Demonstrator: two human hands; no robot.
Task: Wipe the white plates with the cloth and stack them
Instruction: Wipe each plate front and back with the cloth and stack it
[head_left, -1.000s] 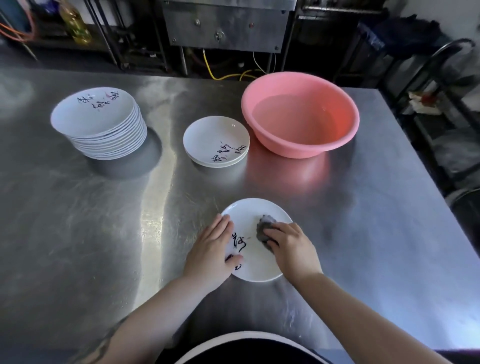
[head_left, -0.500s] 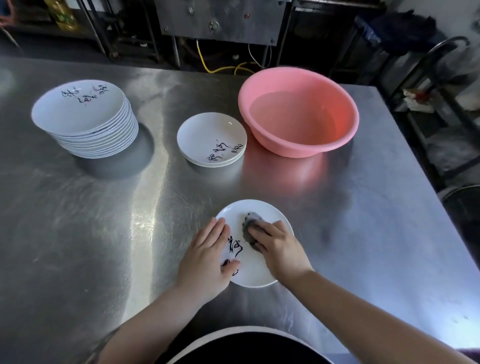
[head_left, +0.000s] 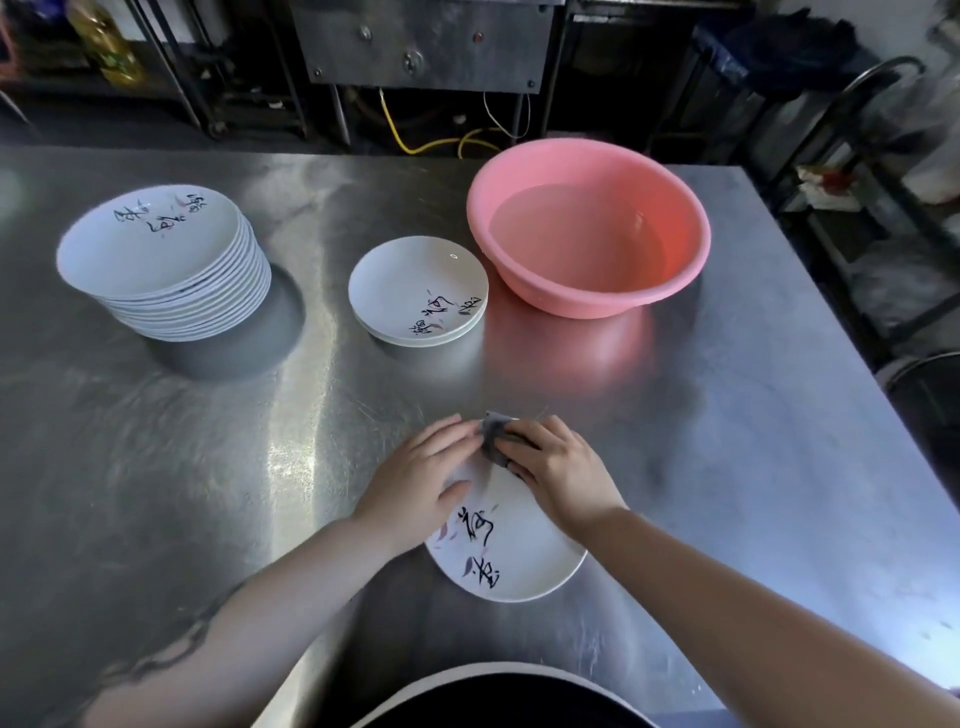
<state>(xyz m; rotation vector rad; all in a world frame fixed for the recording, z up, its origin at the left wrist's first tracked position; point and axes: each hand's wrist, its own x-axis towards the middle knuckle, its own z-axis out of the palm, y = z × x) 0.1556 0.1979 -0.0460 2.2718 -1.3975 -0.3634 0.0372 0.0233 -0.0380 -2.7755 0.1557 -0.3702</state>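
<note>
A white plate (head_left: 524, 551) with black brush writing lies on the steel table near me. My left hand (head_left: 421, 488) rests on its left rim, fingers straight, thumb on the plate's face. My right hand (head_left: 556, 473) grips a small grey cloth (head_left: 492, 440) and presses it against the plate's far edge, close to my left fingertips. A tall stack of white plates (head_left: 171, 270) stands at the far left. A short stack of white plates (head_left: 418, 291) sits in the middle of the table.
A pink basin (head_left: 587, 228) holding water stands at the back right, next to the short stack. The steel table (head_left: 156, 467) ends at the right, where dark racks and a chair frame stand. Kitchen equipment and cables line the far edge.
My right hand has slid the cloth from the plate's middle up to its far edge. My left hand has moved further over the rim toward the cloth.
</note>
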